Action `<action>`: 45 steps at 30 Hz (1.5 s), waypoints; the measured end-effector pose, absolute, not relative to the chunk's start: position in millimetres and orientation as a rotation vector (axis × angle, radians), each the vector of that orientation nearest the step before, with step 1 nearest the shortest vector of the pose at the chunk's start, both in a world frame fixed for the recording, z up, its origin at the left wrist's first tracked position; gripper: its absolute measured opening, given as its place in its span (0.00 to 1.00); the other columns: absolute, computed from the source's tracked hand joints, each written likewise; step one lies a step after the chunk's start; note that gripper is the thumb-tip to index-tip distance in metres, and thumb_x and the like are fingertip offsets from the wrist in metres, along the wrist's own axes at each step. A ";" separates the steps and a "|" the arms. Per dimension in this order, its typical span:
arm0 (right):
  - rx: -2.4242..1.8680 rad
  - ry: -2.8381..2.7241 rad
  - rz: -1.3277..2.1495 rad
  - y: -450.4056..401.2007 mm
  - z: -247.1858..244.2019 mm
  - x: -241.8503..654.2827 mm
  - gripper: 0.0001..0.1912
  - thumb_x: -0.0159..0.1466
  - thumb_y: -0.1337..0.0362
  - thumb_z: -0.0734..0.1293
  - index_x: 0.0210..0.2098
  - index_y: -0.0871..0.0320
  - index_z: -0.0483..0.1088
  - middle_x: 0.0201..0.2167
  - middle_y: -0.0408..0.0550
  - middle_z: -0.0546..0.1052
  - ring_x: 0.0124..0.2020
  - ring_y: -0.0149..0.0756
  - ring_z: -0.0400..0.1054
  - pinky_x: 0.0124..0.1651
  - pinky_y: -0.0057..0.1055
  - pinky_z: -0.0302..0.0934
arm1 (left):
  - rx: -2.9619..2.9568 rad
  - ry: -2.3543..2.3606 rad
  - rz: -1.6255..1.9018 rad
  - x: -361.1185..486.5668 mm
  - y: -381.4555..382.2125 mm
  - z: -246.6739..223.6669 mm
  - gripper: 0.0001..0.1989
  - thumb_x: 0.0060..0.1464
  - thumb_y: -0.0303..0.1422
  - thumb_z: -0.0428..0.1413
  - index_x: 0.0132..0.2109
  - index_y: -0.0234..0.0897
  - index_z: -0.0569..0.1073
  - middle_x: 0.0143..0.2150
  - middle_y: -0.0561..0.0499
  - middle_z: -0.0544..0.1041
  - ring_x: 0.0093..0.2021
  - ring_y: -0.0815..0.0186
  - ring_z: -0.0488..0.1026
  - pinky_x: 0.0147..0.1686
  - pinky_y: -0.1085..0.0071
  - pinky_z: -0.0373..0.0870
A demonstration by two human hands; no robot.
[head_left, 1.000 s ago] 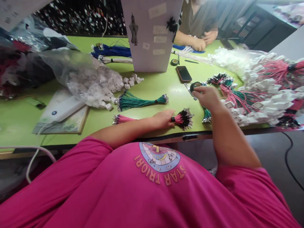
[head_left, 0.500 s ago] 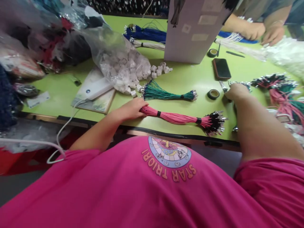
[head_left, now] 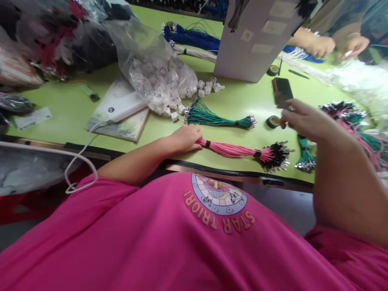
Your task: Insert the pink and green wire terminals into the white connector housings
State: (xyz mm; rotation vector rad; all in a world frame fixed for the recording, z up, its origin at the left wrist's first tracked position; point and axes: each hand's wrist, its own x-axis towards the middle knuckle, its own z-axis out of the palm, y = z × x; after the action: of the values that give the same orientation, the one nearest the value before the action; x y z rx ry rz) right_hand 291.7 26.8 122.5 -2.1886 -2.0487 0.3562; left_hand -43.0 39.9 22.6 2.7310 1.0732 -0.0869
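My left hand (head_left: 188, 138) is closed round the left end of a pink wire bundle (head_left: 233, 149), which has black tape bands and black-and-silver tips at its right end. Behind it lies a green wire bundle (head_left: 220, 119) with silver tips. My right hand (head_left: 303, 118) is over the table at the right, its fingers apart, with a roll of black tape (head_left: 273, 121) by the fingertips and a phone (head_left: 282, 92) just beyond. Another green bundle (head_left: 305, 155) is partly hidden under my right wrist.
A clear bag of white connectors (head_left: 163, 76) lies back left, near a white device (head_left: 125, 107) on a booklet. A grey box (head_left: 253, 44) stands behind. Another person's hands (head_left: 323, 46) work at the back right. Pink and green wires (head_left: 360, 129) are piled right.
My right hand has lifted from the far green bundle and moved back beside the tape roll and phone. My left hand still holds the pink bundle. The view has shifted slightly.
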 end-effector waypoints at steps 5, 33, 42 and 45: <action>-1.861 -2.924 0.412 -2.9 97.8 198.0 0.14 0.71 0.63 0.57 0.45 0.59 0.73 0.34 0.55 0.79 0.30 0.39 0.70 0.30 0.34 0.51 | 2.546 1.141 0.080 -48.0 46.6 15.6 0.18 0.58 0.47 0.57 0.41 0.35 0.80 0.39 0.45 0.78 0.36 0.62 0.71 0.32 0.67 0.53; -1.827 -2.603 0.295 32.8 65.2 180.1 0.20 0.71 0.53 0.59 0.48 0.61 0.76 0.47 0.62 0.78 0.46 0.49 0.71 0.45 0.40 0.61 | 2.713 0.887 0.390 -49.8 37.1 14.8 0.24 0.70 0.42 0.41 0.40 0.41 0.80 0.38 0.44 0.79 0.45 0.60 0.70 0.51 0.58 0.57; -1.851 -2.393 0.581 12.3 37.4 180.3 0.18 0.64 0.49 0.65 0.30 0.57 0.73 0.31 0.51 0.78 0.30 0.38 0.66 0.32 0.33 0.49 | 2.304 1.279 0.705 -57.6 3.3 47.3 0.24 0.59 0.56 0.51 0.35 0.39 0.76 0.40 0.44 0.79 0.46 0.57 0.72 0.52 0.57 0.63; -1.850 -2.245 0.523 8.5 39.3 176.5 0.19 0.63 0.47 0.66 0.29 0.58 0.72 0.28 0.49 0.76 0.29 0.36 0.64 0.33 0.32 0.49 | 1.864 1.062 0.363 -44.4 -12.1 48.3 0.25 0.59 0.54 0.52 0.34 0.35 0.74 0.31 0.48 0.76 0.29 0.67 0.71 0.35 0.66 0.67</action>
State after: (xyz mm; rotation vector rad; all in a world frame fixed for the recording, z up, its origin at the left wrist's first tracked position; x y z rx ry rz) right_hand 176.5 8.5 39.3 -1.8496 -2.2454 0.5229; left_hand -44.4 -12.1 48.3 1.8643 1.0623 0.3635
